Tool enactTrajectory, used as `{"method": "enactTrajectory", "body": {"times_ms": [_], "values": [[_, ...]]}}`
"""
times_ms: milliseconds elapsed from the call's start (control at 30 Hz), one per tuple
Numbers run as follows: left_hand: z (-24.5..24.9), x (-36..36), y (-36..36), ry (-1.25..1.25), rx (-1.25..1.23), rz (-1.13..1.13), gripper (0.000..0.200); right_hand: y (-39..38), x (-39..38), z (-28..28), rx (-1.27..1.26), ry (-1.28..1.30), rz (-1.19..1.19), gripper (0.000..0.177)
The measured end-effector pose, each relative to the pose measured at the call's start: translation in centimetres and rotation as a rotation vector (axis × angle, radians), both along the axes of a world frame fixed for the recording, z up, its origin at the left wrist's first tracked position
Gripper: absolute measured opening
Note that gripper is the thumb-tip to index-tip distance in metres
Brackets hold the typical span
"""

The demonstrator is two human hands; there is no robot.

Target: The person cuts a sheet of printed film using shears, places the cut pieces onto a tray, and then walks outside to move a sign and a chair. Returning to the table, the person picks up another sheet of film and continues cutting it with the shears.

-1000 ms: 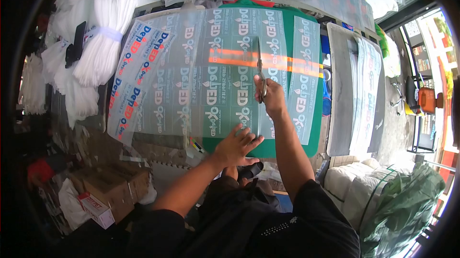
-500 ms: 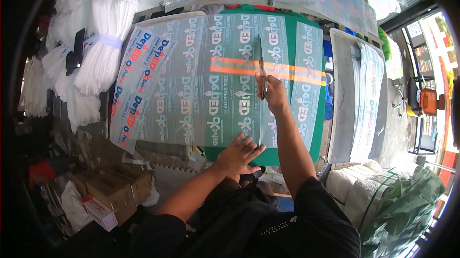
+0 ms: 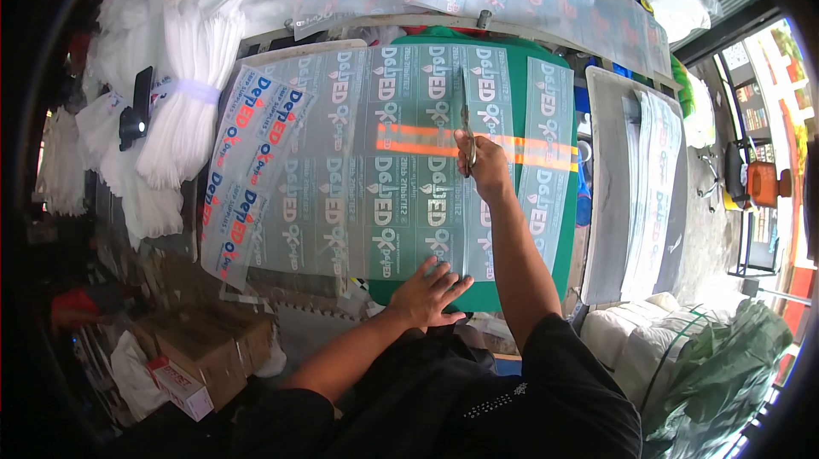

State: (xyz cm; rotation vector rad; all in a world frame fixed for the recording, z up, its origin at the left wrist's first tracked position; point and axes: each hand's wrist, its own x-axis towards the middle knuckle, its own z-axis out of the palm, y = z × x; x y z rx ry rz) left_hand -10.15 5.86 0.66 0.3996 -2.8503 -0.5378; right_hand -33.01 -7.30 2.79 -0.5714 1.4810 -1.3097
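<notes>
A translucent printed plastic sheet (image 3: 397, 203) lies over a green mat (image 3: 512, 288) in front of me. My right hand (image 3: 484, 160) grips the handles of a pair of scissors (image 3: 466, 109), whose blades point away from me along the sheet. A straight cut seems to run from the near edge up to the scissors. My left hand (image 3: 429, 295) rests with spread fingers on the sheet's near edge. An orange striped band (image 3: 409, 139) crosses beneath the sheet. To the right lies a separate printed strip (image 3: 544, 177).
Loose sheets with blue and red print (image 3: 247, 177) overlap at the left. White bundled material (image 3: 192, 101) hangs beyond them. A grey board (image 3: 614, 203) holds more printed strips (image 3: 655, 194) at the right. Cardboard boxes (image 3: 205, 344) sit lower left, wrapped white bundles (image 3: 631, 331) lower right.
The view has tilted slightly, so the table appears lower. My right hand with the scissors has moved a little farther along the sheet. My left hand stays at the near edge.
</notes>
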Motion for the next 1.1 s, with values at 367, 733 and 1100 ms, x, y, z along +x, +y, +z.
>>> {"method": "enactTrajectory", "body": {"times_ms": [367, 733, 1100], "values": [[-0.3, -0.2, -0.2, 0.057, 0.026, 0.006, 0.074, -2.1, -0.6, 0.0, 0.045, 0.008, -0.003, 0.043], [-0.7, -0.2, 0.1, 0.046, 0.019, 0.013, 0.072, -3.8, -1.9, -1.2, 0.007, 0.084, 0.005, 0.051], [-0.7, -0.3, 0.1, 0.088, 0.029, 0.025, 0.068, -7.2, -3.5, -0.3, 0.051, 0.345, 0.101, 0.043]]}}
